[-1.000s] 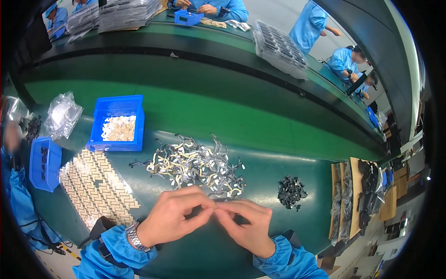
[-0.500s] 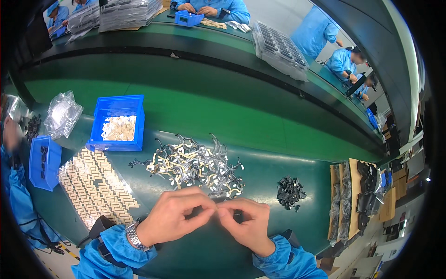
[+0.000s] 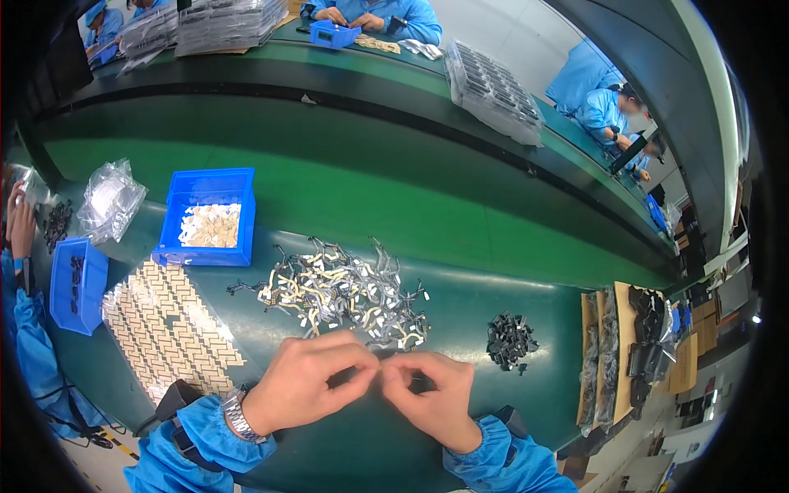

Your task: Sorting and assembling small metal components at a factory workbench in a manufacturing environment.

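My left hand (image 3: 316, 374) and my right hand (image 3: 433, 394) meet over the green table, thumb and forefinger of each pinched together and the fingertips touching. Whatever lies between the tips is too small and hidden to name. Just beyond my hands spreads a pile of short cable assemblies (image 3: 341, 287) with white connectors and grey and cream strands. Right of it lies a heap of small black parts (image 3: 511, 341). Left of my left hand is a sheet of tan adhesive pieces (image 3: 173, 333) on a clear backing.
A blue bin (image 3: 168, 246) holds tan and white scraps; a smaller blue bin (image 3: 90, 308) and a clear plastic bag (image 3: 111, 201) are farther left. Cardboard trays (image 3: 620, 353) with black parts stand at the right edge. A co-worker's hand (image 3: 20, 222) is at the far left.
My hands keep their pinch almost unmoved. At the far left, a co-worker's hand has shifted, and a person standing at the upper right has bent or moved lower.
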Motion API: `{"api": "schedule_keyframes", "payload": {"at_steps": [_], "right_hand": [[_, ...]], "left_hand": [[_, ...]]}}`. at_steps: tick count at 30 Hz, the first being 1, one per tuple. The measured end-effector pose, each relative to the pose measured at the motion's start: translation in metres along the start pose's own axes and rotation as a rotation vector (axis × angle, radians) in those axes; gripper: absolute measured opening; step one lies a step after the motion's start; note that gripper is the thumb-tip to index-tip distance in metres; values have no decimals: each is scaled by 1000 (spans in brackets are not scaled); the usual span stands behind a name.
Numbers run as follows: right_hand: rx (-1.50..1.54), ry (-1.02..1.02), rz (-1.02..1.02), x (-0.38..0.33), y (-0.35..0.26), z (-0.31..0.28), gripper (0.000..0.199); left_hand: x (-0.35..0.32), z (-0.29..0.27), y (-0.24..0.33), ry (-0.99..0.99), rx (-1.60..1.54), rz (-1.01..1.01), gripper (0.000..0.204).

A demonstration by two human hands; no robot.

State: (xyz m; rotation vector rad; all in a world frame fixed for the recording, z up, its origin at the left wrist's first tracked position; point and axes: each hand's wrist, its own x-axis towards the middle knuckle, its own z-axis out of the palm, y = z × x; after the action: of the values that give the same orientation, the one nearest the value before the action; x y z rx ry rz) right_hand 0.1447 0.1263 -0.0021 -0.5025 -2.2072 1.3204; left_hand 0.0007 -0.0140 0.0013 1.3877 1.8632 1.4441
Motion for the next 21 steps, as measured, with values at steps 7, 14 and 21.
{"api": "schedule_keyframes", "payload": {"at_steps": [7,14,21], "right_hand": [[-98,2,-56,2,8,-3,11],[328,113,192,5,3,6,6],[-112,-78,-431,99,-79,57,8]], "left_hand": [[5,5,-4,30,28,47,7],[-2,-12,0,167,-93,-116,10],[-2,1,-19,443,20,-77,15]]}}
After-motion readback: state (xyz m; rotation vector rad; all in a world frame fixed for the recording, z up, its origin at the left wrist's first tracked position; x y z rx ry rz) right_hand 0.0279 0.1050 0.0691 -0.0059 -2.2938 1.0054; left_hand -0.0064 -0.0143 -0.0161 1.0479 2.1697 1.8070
